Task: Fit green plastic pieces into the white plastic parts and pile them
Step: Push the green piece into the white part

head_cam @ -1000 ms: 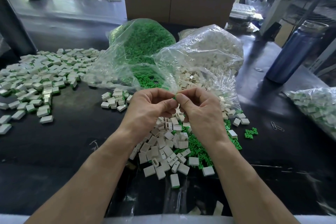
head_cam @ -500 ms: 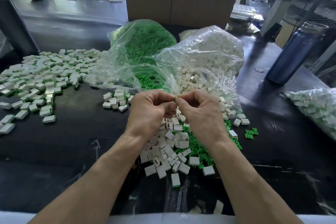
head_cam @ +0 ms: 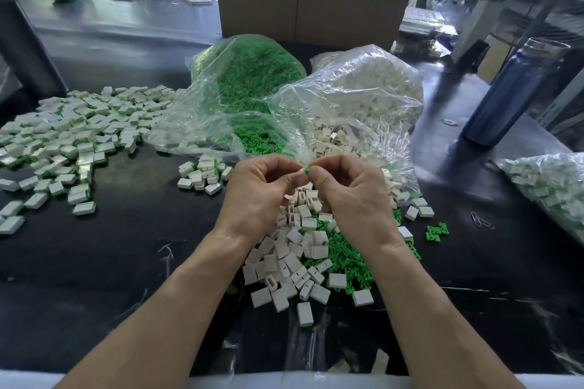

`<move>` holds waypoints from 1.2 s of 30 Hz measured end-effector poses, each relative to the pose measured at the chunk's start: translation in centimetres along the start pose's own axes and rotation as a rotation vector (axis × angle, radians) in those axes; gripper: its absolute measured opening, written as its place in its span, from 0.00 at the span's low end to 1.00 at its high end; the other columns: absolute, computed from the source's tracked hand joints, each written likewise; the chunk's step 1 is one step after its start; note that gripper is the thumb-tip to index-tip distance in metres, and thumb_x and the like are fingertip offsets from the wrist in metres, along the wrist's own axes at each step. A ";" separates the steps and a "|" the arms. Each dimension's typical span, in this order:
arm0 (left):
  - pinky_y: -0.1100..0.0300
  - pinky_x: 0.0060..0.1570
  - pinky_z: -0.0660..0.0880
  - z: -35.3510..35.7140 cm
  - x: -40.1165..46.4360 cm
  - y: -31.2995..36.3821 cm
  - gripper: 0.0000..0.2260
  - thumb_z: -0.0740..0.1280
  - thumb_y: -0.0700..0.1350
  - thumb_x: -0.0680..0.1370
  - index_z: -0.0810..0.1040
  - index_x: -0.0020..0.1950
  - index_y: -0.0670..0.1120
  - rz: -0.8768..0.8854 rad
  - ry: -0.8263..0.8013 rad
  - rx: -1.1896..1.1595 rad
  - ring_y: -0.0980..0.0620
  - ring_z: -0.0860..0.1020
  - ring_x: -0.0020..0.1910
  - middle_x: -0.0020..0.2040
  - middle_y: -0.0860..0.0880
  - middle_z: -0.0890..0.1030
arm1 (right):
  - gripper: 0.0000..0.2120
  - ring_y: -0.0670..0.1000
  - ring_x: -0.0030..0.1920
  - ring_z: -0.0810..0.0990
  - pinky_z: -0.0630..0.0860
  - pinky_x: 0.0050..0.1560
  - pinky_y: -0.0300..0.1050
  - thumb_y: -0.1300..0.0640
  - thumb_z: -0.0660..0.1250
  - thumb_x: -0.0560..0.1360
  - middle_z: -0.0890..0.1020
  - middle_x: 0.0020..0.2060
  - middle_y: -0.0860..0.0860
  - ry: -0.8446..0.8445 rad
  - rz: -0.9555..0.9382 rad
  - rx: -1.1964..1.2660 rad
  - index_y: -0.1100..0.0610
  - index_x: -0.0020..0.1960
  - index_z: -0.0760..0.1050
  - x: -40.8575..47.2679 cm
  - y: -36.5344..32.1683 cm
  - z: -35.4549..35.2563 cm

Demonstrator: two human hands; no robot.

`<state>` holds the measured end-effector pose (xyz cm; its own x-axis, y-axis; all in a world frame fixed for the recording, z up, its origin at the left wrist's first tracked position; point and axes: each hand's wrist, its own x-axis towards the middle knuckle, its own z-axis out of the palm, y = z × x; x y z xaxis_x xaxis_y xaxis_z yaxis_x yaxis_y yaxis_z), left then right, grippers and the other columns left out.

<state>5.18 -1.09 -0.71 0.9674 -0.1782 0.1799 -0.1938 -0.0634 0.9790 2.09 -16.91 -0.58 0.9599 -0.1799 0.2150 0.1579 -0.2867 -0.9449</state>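
- The black table [head_cam: 132,262] spreads under everything I have out.
- A cardboard box [head_cam: 313,16] stands at the far side, behind two clear bags.
- The bag of green pieces [head_cam: 249,73] sits left of the bag of white parts [head_cam: 363,91]; both lie open toward me and touch each other.
- A blue bottle [head_cam: 508,95] stands upright to my right, well apart from the bags.
- A third bag [head_cam: 550,189] of fitted parts lies at the right edge.
- The pile of finished parts [head_cam: 72,133] covers the table to my left.
- Loose white parts [head_cam: 294,256] and loose green pieces [head_cam: 347,262] lie mixed in a heap under my wrists.
- My left hand [head_cam: 262,196] has its fingers curled, thumb and forefinger pinching a white part [head_cam: 299,171].
- My right hand [head_cam: 350,193] is curled the same way, its thumb and forefinger pinching a green piece [head_cam: 306,169] against that white part, right between my two hands above the heap.
- Two paper clips [head_cam: 482,220] lie to the right, near a few stray green pieces.
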 end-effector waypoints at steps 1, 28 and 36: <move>0.65 0.39 0.79 -0.2 0.0 0.0 0.02 0.75 0.39 0.78 0.86 0.48 0.45 0.014 -0.017 0.008 0.61 0.82 0.39 0.40 0.53 0.86 | 0.04 0.44 0.37 0.82 0.79 0.38 0.38 0.54 0.71 0.82 0.85 0.38 0.47 -0.009 0.009 0.015 0.52 0.50 0.83 0.0 -0.1 0.0; 0.45 0.59 0.80 2.2 -0.7 1.1 0.04 0.74 0.36 0.79 0.86 0.51 0.44 0.167 -0.080 0.019 0.50 0.84 0.56 0.55 0.53 0.86 | 0.24 0.41 0.28 0.75 0.70 0.29 0.38 0.42 0.51 0.81 0.77 0.26 0.41 0.113 0.149 0.218 0.44 0.48 0.86 -0.4 -0.8 2.0; 0.49 0.57 0.82 2.3 -0.9 1.1 0.04 0.74 0.36 0.78 0.87 0.50 0.43 0.163 -0.072 -0.022 0.49 0.84 0.55 0.55 0.54 0.86 | 0.24 0.48 0.29 0.75 0.71 0.31 0.48 0.40 0.53 0.81 0.76 0.27 0.45 0.134 0.166 0.341 0.44 0.47 0.87 -0.6 -0.9 2.6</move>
<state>3.76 -3.24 0.01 0.9091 -0.2542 0.3300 -0.3428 -0.0066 0.9394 1.91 -14.12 -0.46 0.9438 -0.3247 0.0617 0.0927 0.0810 -0.9924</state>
